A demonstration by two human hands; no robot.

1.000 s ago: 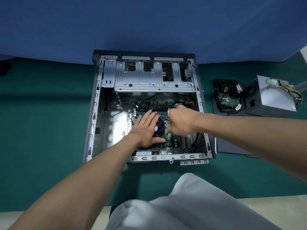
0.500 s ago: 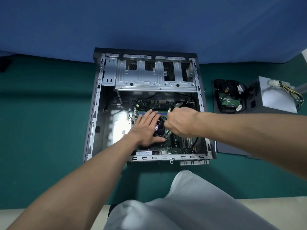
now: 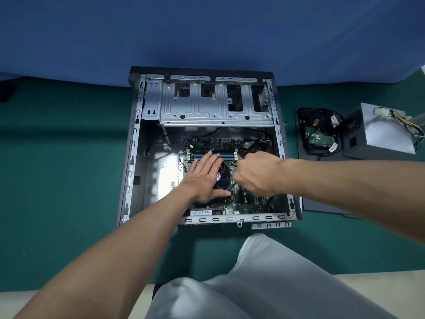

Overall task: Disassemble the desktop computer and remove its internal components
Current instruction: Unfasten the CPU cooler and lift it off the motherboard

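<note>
— Left side, go.
— My left hand [image 3: 204, 178] lies flat, palm down, fingers straight and slightly spread, thumb out to the right. My left forearm [image 3: 138, 238] runs up from the lower left.
— And the right?
— My right hand [image 3: 255, 173] sits just beside it, knuckles up, fingers curled under; any grip is hidden. My right forearm [image 3: 345, 180] comes in from the right.

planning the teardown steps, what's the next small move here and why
Probably work loose the mount at the right edge of the cooler fan with the right hand. The left hand lies flat on the fan, bracing it, and the fan sits on the motherboard; the curled right hand is at that edge, its grasp hidden.
</note>
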